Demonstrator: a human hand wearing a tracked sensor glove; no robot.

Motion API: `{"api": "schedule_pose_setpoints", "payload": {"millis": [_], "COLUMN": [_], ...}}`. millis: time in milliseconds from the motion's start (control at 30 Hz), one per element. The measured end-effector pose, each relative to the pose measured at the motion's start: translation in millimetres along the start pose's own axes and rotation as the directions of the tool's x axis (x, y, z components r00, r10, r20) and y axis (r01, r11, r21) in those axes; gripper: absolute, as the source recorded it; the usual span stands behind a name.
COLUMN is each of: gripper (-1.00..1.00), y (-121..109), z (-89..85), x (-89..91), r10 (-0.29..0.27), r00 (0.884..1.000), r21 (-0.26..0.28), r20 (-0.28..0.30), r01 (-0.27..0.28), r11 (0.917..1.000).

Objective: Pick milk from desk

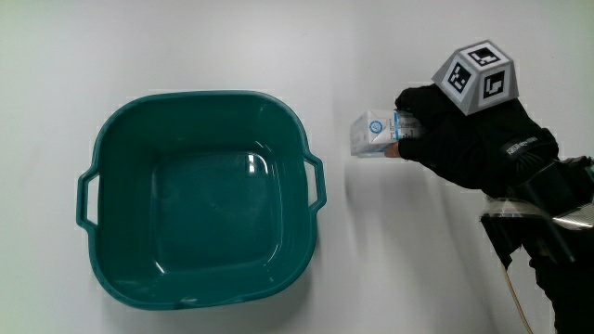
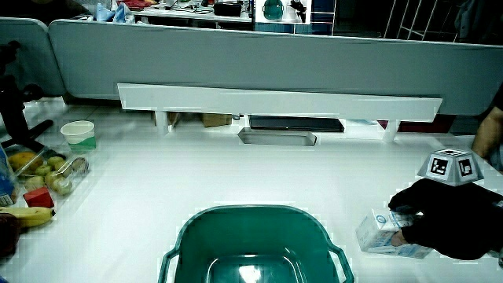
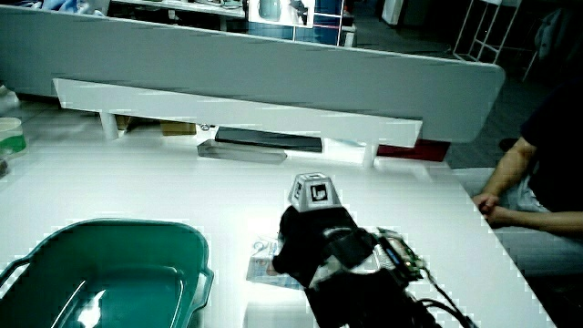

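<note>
reach done | hand (image 1: 464,139) fingers closed around milk carton (image 1: 371,133), upper-centre frame, apparently on table (image 1: 278,46) | lift remains

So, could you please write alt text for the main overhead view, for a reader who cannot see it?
The gloved hand grips a small white milk carton lying on its side on the white table, beside an empty teal basin with two handles. A patterned cube sits on the hand's back.
</note>
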Motion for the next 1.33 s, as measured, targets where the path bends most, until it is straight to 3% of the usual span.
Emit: {"api": "schedule_pose_setpoints", "payload": {"millis": [267, 333, 433, 633, 900, 967, 1033, 1133, 1167, 1233, 1267, 1333], "gripper": [1.0, 1.0, 1.0, 1.0, 1.0, 1.0, 1.0, 1.0, 1.0, 1.0, 1.0, 1.0], "y": [-9.5, -12.8, -22.4, -35.2, -54.8, -61.2, -64.7, -72.3, -71.9, -78.1, -79.9, -80.7], "z": [12.0, 16.7, 27.9, 43.9, 67.0, 74.4, 80.3, 90.9, 91.8, 98.9, 101.1, 104.0], "x": [-3.1, -1.6, -2.1, 0.2, -15.1, -22.1, -28.5, -43.5, -47.5, -57.5, -62.0, -69.5], "r10": [0.011, 0.028, 0.034, 0.085, 0.116, 0.126, 0.135, 0.201, 0.184, 0.219, 0.186, 0.221], "r00": [1.0, 1.0, 0.999, 0.995, 0.993, 0.992, 0.991, 0.979, 0.982, 0.976, 0.981, 0.974], "r21": [0.059, 0.057, 0.116, 0.173, 0.251, 0.282, 0.295, 0.322, 0.318, 0.335, 0.358, 0.36], "r20": [0.025, 0.005, 0.002, -0.056, -0.025, -0.01, -0.009, -0.018, 0.03, 0.016, 0.051, 0.046], "r01": [-0.012, -0.029, -0.034, -0.074, -0.106, -0.119, -0.126, -0.185, -0.184, -0.212, -0.192, -0.223], "r11": [0.9982, 0.998, 0.9926, 0.982, 0.9622, 0.952, 0.947, 0.9286, 0.9301, 0.9181, 0.9138, 0.9061]}}
